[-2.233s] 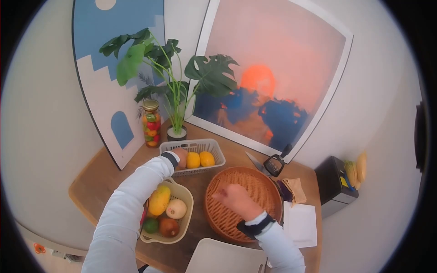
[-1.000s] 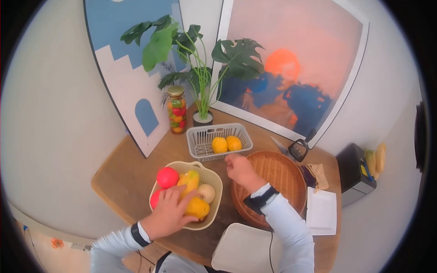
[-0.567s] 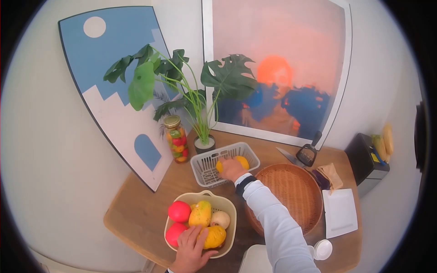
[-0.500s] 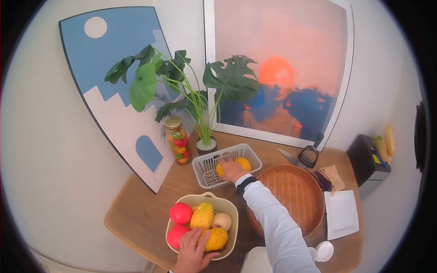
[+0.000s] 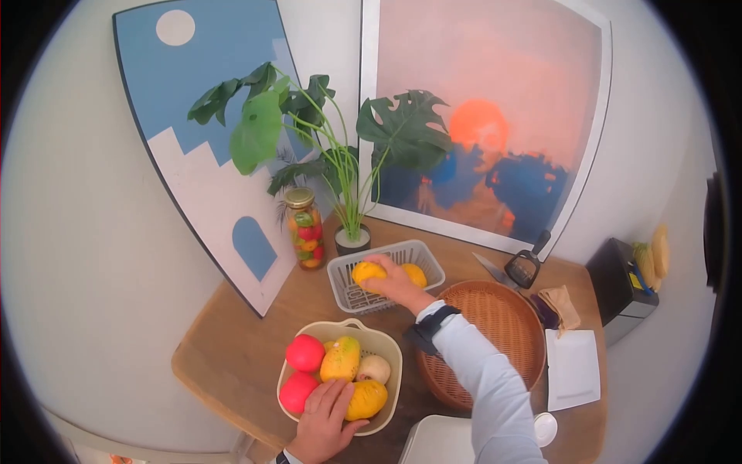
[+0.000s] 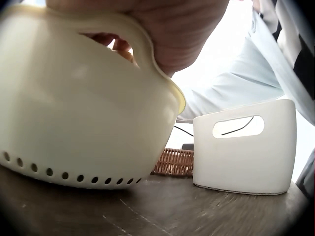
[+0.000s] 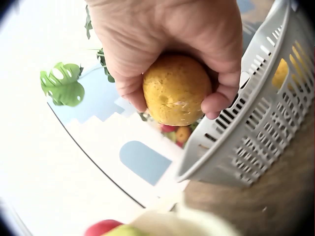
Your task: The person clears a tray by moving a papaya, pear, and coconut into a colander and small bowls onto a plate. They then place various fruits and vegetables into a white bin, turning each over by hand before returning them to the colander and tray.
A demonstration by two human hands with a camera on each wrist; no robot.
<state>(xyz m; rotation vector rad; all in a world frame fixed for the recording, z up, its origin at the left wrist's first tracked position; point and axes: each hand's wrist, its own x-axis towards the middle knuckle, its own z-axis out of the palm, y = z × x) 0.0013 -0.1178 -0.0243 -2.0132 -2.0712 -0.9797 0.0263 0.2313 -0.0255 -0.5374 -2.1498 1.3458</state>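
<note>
My right hand (image 5: pixel 398 284) grips an orange (image 7: pixel 177 91) between thumb and fingers, just over the grey slatted basket (image 5: pixel 344 298). A second orange (image 5: pixel 415 274) sits inside that basket, to the right. My left hand (image 5: pixel 325 425) rests with extended fingers against a bumpy yellow fruit (image 5: pixel 366 400) at the front of the cream basket (image 5: pixel 394 348). Also in the cream basket are two pinkish-red round fruits (image 5: pixel 304 353), a speckled yellow fruit (image 5: pixel 341 359) and a pale round onion-like bulb (image 5: pixel 374 370). In the left wrist view, that hand is over the cream basket's handle.
A round wicker tray (image 5: pixel 495 332) lies right of the baskets, with a knife (image 5: pixel 491 267) and black-handled grater (image 5: pixel 523 269) behind. A glass jar (image 5: pixel 305 232) and potted plant (image 5: pixel 353 236) stand at the back. A white bin (image 6: pixel 246 152) is near the front edge.
My left hand has gone from the grey basket to the cream one. My right hand has moved from over the wicker tray to the grey basket, grasped an orange and lifted it slightly.
</note>
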